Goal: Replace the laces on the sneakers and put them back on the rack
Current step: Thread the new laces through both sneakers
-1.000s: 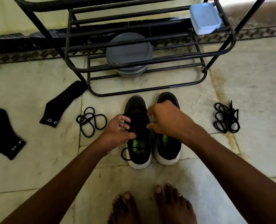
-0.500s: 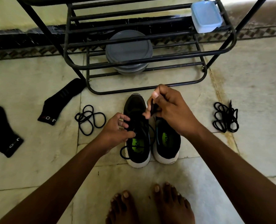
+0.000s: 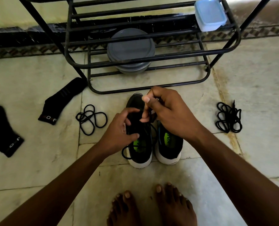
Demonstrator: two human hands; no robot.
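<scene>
Two black sneakers with white soles stand side by side on the floor in front of the rack: the left sneaker (image 3: 139, 149) and the right sneaker (image 3: 169, 149). My left hand (image 3: 119, 129) grips the upper of the left sneaker. Above the same shoe, my right hand (image 3: 166, 111) pinches a black lace (image 3: 149, 126) that runs down into it. A loop of that lace (image 3: 125, 152) hangs beside the heel. One loose coiled lace (image 3: 90, 119) lies to the left, and a bundled lace (image 3: 228, 118) to the right. The black metal rack (image 3: 151, 60) stands behind.
A grey lidded container (image 3: 130, 46) sits on the rack's lower shelf and a pale blue box (image 3: 209, 14) on a higher one. Two black socks, the near sock (image 3: 60, 101) and the far-left sock (image 3: 2, 129), lie on the tiled floor. My bare feet (image 3: 151, 207) are below the shoes.
My right hand has risen from the shoe's tongue, pulling the lace up and away from me. My left hand has kept its hold on the left sneaker.
</scene>
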